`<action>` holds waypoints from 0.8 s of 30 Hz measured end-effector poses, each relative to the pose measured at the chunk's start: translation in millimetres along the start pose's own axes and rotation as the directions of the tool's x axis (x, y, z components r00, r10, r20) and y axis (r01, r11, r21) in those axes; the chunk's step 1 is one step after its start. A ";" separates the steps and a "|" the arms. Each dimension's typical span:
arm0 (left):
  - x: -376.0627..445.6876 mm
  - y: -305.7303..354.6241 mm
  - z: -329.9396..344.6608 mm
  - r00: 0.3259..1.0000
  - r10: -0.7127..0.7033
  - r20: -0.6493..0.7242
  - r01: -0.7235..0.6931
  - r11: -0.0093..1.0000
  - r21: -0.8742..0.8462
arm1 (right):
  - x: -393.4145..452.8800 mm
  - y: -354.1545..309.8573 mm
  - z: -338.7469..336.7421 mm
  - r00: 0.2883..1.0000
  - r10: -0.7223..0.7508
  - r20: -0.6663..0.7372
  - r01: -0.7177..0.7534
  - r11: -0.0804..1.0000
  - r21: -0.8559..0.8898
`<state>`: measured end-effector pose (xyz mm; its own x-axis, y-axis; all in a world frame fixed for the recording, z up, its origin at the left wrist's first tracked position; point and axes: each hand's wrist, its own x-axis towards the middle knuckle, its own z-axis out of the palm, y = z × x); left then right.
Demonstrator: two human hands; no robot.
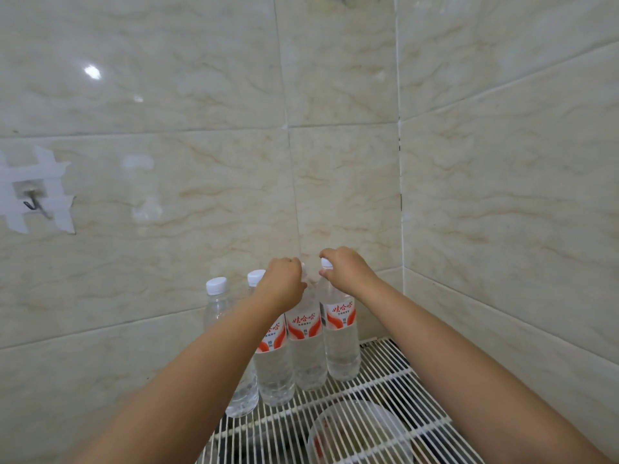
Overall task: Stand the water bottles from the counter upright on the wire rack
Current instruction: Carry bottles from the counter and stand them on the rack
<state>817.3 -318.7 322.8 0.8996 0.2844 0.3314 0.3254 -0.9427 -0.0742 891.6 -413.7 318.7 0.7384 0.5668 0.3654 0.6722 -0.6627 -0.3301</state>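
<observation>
While four water bottles stand upright in a row along the back edge of the white wire rack [378, 396], both hands reach out to the two at the right end. The left hand [283, 284] curls over the top of the third bottle [303, 333], hiding its cap, fingers wrapped round the neck. The right hand [345, 271] pinches the white cap of the fourth bottle [339, 333], the one nearest the corner of the tiled wall [201, 162], thumb below the cap and fingers above it. These two bottles touch side by side, red-and-white labels facing the camera. To their left stands the second bottle [273, 373], its label partly hidden by the left forearm, white cap showing just beside the left wrist. The first bottle [216, 306], farthest left, shows no label from this side and is largely covered by the same forearm. Beneath the rack wires, a round clear bowl [355, 433] shows through. On the wall at far left, a small metal hook [31, 199] sits among strips of tape.
</observation>
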 end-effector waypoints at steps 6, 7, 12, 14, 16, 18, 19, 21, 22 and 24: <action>-8.0 2.5 0.2 0.997 -0.004 -0.082 0.002 1.000 -0.030 | -11.7 -0.8 0.7 1.000 0.014 0.008 -0.014 1.000 0.013; -11.0 1.4 -1.2 0.992 -0.017 -0.122 0.018 1.000 0.007 | -15.7 -1.0 0.0 1.000 0.024 0.005 -0.024 0.999 0.025; -35.9 -13.8 -8.7 0.966 -0.133 -0.223 0.156 0.984 0.088 | -41.9 -10.2 -2.8 0.997 0.030 -0.075 -0.031 0.999 -0.012; -54.6 -20.4 -11.7 0.956 -0.180 -0.232 0.200 0.978 0.064 | -51.6 -20.6 -5.2 0.986 -0.057 -0.156 0.047 0.997 -0.065; -80.4 -28.0 -13.7 0.929 -0.256 -0.266 0.272 0.962 0.023 | -62.4 -38.0 -6.2 0.965 -0.176 -0.196 0.163 0.983 -0.081; -112.0 -41.7 -13.8 0.881 -0.360 -0.307 0.373 0.928 -0.014 | -73.9 -63.1 -2.0 0.939 -0.285 -0.194 0.281 0.958 -0.050; -130.0 -51.6 -13.5 0.856 -0.410 -0.314 0.426 0.905 -0.020 | -80.8 -78.1 2.1 0.923 -0.335 -0.187 0.336 0.941 -0.029; -170.4 -75.9 -15.1 0.808 -0.508 -0.298 0.530 0.848 -0.007 | -98.5 -111.8 13.2 0.888 -0.426 -0.175 0.435 0.901 0.013; -193.0 -88.2 -16.9 0.786 -0.552 -0.279 0.577 0.817 0.008 | -110.4 -129.7 19.8 0.870 -0.465 -0.162 0.476 0.879 0.034; -240.5 -110.9 -22.8 0.742 -0.630 -0.230 0.656 0.753 0.051 | -136.7 -166.1 34.9 0.838 -0.531 -0.123 0.542 0.836 0.083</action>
<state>558.3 -286.6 272.8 0.3951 0.7647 0.5091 0.8499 -0.5146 0.1134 681.0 -364.0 293.2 0.2550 0.7673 0.5884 0.9669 -0.2060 -0.1505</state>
